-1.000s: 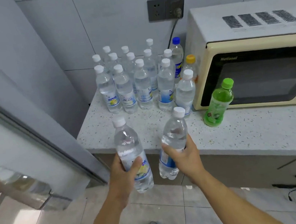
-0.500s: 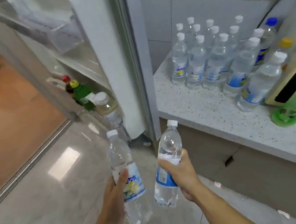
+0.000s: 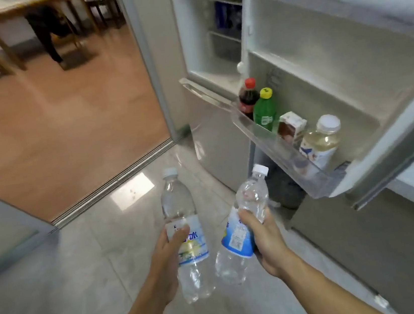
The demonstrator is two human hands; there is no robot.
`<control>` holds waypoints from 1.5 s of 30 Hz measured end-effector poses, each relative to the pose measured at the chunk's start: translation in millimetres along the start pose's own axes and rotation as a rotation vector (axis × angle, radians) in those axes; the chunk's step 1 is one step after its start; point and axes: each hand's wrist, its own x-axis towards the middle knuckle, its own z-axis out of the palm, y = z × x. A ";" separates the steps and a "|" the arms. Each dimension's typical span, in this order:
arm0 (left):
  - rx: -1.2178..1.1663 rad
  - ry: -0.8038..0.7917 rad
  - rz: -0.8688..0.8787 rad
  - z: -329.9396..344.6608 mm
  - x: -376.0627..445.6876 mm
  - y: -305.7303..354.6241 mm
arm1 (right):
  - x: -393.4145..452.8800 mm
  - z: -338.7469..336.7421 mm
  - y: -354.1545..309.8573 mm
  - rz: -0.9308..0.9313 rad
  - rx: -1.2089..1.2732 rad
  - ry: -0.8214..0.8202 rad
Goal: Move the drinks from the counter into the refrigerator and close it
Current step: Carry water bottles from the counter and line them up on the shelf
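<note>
Probably a home kitchen: open refrigerator (image 3: pixel 213 50), tiled floor (image 3: pixel 60 294), adjoining dining table (image 3: pixel 22 4).

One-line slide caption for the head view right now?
Left hand and right hand each hold a water bottle before the open refrigerator door shelf.

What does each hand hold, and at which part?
Left hand grips one water bottle at its label; right hand grips another water bottle just above the label.

Bright, motion-blurred, floor glare (image 3: pixel 133 194), warped edges
</note>
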 end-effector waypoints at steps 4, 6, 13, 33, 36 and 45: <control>0.016 0.035 0.029 -56.1 31.3 33.8 | 38.9 81.6 -0.7 0.035 -0.044 -0.050; 0.001 0.056 0.029 -77.4 46.1 48.4 | 57.1 110.0 -1.2 0.078 -0.050 -0.076; -0.037 0.094 0.023 -119.8 116.9 94.8 | 128.9 171.6 -9.5 0.104 -0.030 0.009; -0.074 -0.140 -0.005 -86.5 437.6 294.5 | 414.7 278.0 -168.2 0.099 0.166 0.035; -0.014 -0.223 0.014 -69.3 484.2 317.9 | 444.4 275.2 -193.1 0.088 0.198 0.060; 0.168 -0.560 0.119 13.6 630.3 395.3 | 521.1 281.8 -287.5 -0.237 0.080 0.411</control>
